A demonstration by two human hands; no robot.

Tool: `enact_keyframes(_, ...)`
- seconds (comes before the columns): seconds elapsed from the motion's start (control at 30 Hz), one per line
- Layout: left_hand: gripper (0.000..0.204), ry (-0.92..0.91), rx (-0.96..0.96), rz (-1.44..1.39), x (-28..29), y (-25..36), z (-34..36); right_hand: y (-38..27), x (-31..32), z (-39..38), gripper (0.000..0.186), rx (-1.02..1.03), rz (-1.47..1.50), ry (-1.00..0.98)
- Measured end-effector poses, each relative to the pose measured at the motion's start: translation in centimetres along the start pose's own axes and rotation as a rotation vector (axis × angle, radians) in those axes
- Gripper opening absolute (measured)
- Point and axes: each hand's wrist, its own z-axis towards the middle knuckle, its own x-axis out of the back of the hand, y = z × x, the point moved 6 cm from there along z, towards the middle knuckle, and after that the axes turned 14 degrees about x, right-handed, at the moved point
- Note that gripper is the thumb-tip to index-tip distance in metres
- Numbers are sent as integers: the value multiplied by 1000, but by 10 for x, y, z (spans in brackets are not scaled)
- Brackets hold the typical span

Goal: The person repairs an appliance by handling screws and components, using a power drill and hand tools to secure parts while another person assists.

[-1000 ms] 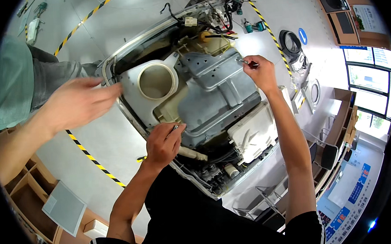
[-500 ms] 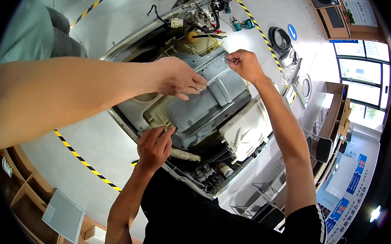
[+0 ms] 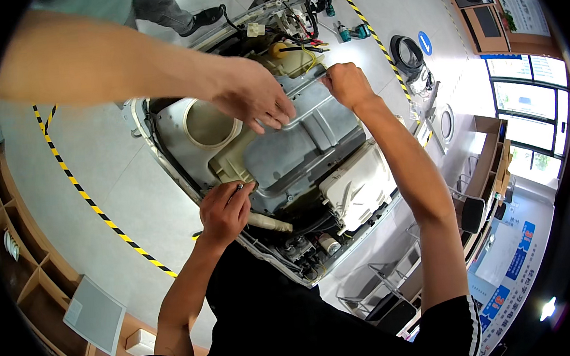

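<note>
A grey metal panel (image 3: 290, 148) with raised ribs lies across the opened body of what looks like a washing machine (image 3: 159, 143). My left hand (image 3: 224, 213) is closed by the panel's near left corner, with a small shiny metal piece (image 3: 239, 187) between thumb and fingers. At the far right corner my right hand (image 3: 350, 84) is pinched against the panel's edge; whatever its fingertips hold is hidden. Another person's hand (image 3: 260, 98) reaches in from the left over the panel, slightly blurred, fingers bent down toward it.
Wires and a white connector (image 3: 256, 29) stick up along the machine's far end. A white plastic box (image 3: 357, 186) sits right of the panel. On the floor beyond are a teal power tool (image 3: 354, 33) and a dark round ring (image 3: 408, 54). A wooden shelf (image 3: 40, 284) stands left.
My right hand has moved slightly up and left onto the panel's corner; the small metal piece in it no longer shows. The other person's arm has shifted up and their body away. My left hand stays.
</note>
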Motion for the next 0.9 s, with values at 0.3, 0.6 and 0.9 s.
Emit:
enact_keyframes(0.3, 24, 2, 31, -34, 0, -1, 0, 5, 1, -8, 21, -17, 191, 157)
enact_keyframes(0.6, 23, 9, 22, -46, 1, 0, 0, 15, -11, -11, 21, 51, 169, 111)
enact_keyframes(0.9, 23, 5, 31, -54, 0, -1, -1, 6, 6, -13, 29, -190, -16, -41)
